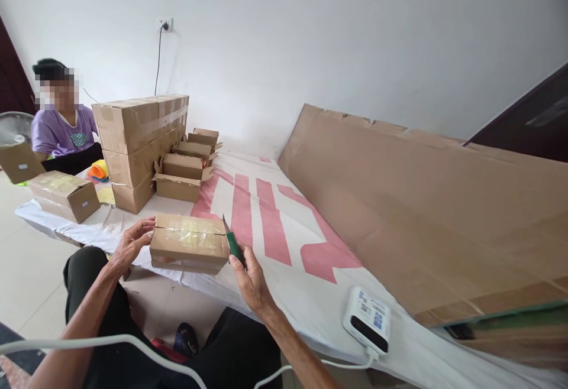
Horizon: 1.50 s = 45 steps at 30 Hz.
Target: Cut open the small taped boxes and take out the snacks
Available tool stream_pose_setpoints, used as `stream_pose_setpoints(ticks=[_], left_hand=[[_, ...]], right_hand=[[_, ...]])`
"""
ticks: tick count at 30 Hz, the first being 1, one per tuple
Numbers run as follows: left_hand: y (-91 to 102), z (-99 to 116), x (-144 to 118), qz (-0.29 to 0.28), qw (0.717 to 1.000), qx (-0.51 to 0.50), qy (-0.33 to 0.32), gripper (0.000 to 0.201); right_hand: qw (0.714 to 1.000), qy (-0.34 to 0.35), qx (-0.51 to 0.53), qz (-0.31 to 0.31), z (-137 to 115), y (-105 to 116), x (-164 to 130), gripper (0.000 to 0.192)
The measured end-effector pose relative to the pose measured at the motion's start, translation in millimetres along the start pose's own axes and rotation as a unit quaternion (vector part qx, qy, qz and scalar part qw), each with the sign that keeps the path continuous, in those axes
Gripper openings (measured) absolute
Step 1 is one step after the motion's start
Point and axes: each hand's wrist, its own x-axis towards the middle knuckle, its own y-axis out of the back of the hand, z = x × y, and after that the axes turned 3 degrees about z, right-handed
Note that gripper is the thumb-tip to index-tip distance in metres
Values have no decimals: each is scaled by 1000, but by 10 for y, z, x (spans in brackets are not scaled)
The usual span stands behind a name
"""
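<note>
My left hand (pixel 130 243) grips the left end of a small taped cardboard box (pixel 189 243) that rests on the edge of a white sheet with pink stripes (pixel 275 223). My right hand (pixel 251 276) holds a green-handled utility knife (pixel 232 241). Its blade points up and sits against the box's right end. My dark-trousered knees lie below the box.
A stack of long cartons (pixel 139 140) and several small boxes (pixel 181 176) stand at the back left. Another taped box (pixel 66 195) sits at far left near a seated person in a purple shirt (pixel 62 132). A large cardboard sheet (pixel 421 200) leans at right. A white power bank (pixel 368 319) lies nearby.
</note>
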Motion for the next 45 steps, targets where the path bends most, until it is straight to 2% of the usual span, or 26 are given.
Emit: stream_pose_setpoints(ticks=[5,10,19,24,28,32,36,45], left_hand=[[-32,-31,69,11,999,43,14,57],[-46,-61,89,3,998,58,13,65],[-42,-59,241,16,997,59,53,64],[-114,-145,165,25,995,93,6,66],[-164,-211,51,24,996,88,-26,65],[-181,-210,-44,18,995,88,-39,67],[-173,-215,-110,17,994,104,-39,69],[-156,-327,-121,7,992,109,-67,62]], right_hand=[[1000,8,9,-22,-25,45,33,51],[999,22,-20,-43,-68,126,120,46],[997,32,-52,-43,-91,118,171,40],[992,61,-86,-68,-141,235,245,38],[987,100,-100,-75,-319,363,380,40],[974,111,-83,-179,-673,390,515,45],[958,109,-75,-253,-974,276,642,42],[944,126,-121,-279,-1117,10,847,34]])
